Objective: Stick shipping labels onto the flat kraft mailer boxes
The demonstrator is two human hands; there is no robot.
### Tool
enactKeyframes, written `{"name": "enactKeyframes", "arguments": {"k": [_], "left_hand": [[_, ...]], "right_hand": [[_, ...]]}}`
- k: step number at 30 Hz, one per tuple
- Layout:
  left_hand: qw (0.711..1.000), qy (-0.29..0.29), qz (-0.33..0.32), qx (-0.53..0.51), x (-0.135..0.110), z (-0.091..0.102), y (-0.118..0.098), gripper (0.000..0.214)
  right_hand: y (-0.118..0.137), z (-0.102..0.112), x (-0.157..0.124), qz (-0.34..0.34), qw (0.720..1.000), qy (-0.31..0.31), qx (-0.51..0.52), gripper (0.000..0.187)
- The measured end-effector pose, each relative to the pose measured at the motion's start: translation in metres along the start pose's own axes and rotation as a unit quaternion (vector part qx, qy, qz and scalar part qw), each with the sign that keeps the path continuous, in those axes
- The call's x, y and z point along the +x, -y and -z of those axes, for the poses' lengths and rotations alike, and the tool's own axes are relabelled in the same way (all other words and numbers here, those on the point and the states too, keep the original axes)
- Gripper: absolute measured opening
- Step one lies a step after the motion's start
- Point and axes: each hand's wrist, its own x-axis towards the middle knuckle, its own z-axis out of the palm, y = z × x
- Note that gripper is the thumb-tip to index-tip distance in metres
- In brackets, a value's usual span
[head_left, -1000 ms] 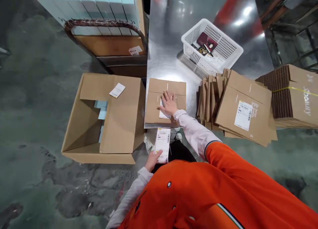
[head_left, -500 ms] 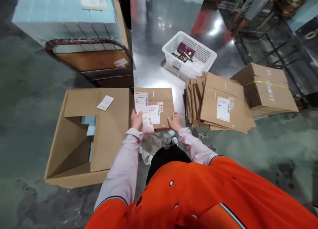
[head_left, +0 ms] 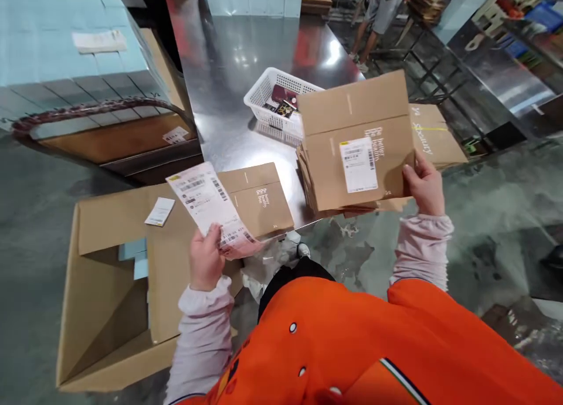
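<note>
In the head view, a strip of labels (head_left: 211,206), left of centre, is pinched near its lower end in the left hand's (head_left: 206,258) grip. A labelled box (head_left: 356,123), folded flat, is pinched by its right edge in the right hand's (head_left: 426,185) grip, right of centre. Another flat box (head_left: 259,203) is seen on the worktop (head_left: 220,118), partly hidden by the strip. The labelled box could be tipped, being gripped by one edge; the strip could be creased by a tight pinch.
</note>
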Motion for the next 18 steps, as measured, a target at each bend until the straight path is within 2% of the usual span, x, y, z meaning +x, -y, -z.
{"name": "enactKeyframes", "arguments": {"k": [1, 2, 3, 4, 5, 6, 7, 8, 9, 10, 11, 13, 15, 16, 18], "left_hand": [[1.0, 0.004, -0.005, -0.023, -0.006, -0.004, 0.001, 0.048], [0.999, 0.007, -0.009, -0.043, -0.012, -0.008, 0.004, 0.048], [0.998, 0.011, -0.011, -0.058, -0.018, -0.013, 0.007, 0.048], [0.997, 0.02, -0.007, -0.069, -0.025, -0.017, 0.012, 0.048], [0.997, 0.034, 0.004, -0.074, -0.031, -0.022, 0.016, 0.048], [0.996, 0.057, 0.024, -0.067, -0.036, -0.025, 0.02, 0.049], [0.994, 0.088, 0.047, -0.05, -0.04, -0.028, 0.024, 0.051], [0.99, 0.122, 0.064, -0.025, -0.042, -0.029, 0.027, 0.052], [0.987, 0.147, 0.067, 0.0, -0.042, -0.029, 0.028, 0.053], [0.987, 0.153, 0.055, 0.018, -0.04, -0.026, 0.028, 0.053], [0.99, 0.138, 0.031, 0.027, -0.036, -0.023, 0.028, 0.053], [0.997, 0.07, -0.011, 0.014, -0.027, -0.013, 0.027, 0.048], [1.0, 0.018, -0.011, -0.005, -0.019, -0.004, 0.029, 0.042], [1.0, 0.011, -0.001, -0.008, -0.018, 0.0, 0.032, 0.04], [1.0, 0.008, 0.012, -0.012, -0.017, 0.002, 0.043, 0.038]], "right_hand": [[-0.002, 0.009, 0.004, -0.015, 0.998, -0.014, -0.059, 0.066], [0.003, 0.008, 0.002, -0.025, 0.995, -0.017, -0.099, 0.068], [0.014, -0.003, -0.006, -0.026, 0.994, -0.003, -0.11, 0.07], [0.029, -0.024, -0.02, -0.018, 0.995, 0.031, -0.093, 0.074], [0.048, -0.051, -0.039, -0.005, 0.993, 0.112, -0.028, 0.073], [0.068, -0.082, -0.061, 0.012, 0.97, 0.236, 0.062, 0.073], [0.088, -0.114, -0.085, 0.022, 0.923, 0.352, 0.152, 0.079], [0.106, -0.144, -0.109, 0.007, 0.881, 0.41, 0.236, 0.082], [0.121, -0.171, -0.132, -0.022, 0.848, 0.429, 0.311, 0.074], [0.132, -0.192, -0.152, -0.059, 0.826, 0.426, 0.365, 0.065], [0.14, -0.209, -0.168, -0.084, 0.81, 0.428, 0.393, 0.059], [0.148, -0.227, -0.185, -0.095, 0.789, 0.462, 0.394, 0.052], [0.151, -0.234, -0.182, -0.071, 0.779, 0.496, 0.377, 0.052], [0.152, -0.235, -0.176, -0.059, 0.781, 0.497, 0.374, 0.052], [0.156, -0.238, -0.16, -0.034, 0.802, 0.477, 0.357, 0.044]]}}
